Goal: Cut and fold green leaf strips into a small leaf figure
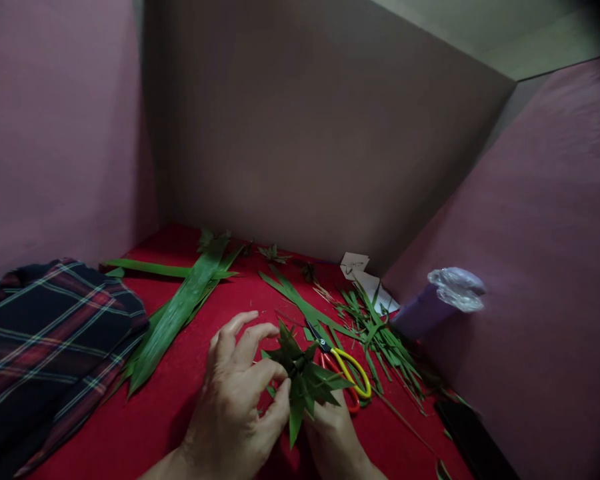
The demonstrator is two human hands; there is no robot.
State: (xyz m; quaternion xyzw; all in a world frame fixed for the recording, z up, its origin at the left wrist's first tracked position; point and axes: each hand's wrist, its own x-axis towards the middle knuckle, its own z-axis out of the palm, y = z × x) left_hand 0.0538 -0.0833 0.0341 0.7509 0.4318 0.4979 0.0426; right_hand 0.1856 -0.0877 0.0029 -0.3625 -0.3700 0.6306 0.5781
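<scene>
A star-shaped flower folded from green leaf strips (305, 380) is held between my two hands, just above the red cloth. My left hand (245, 387) pinches its left side with thumb and index finger, the other fingers raised and curled. Beneath the flower, my right hand (333, 423) is closed around its underside; most of those fingers are hidden by the leaf points. Right behind the flower lie scissors (353, 373) with one yellow and one red handle, blades pointing away to the left.
Long green leaves (185, 307) lie on the red cloth (170, 387) at left, near a plaid garment (55, 353). Cut leaf strips (380, 333) are heaped at right, by white papers (375, 290) and a purple roll with clear plastic (430, 303). A dark flat object (473, 440) lies front right.
</scene>
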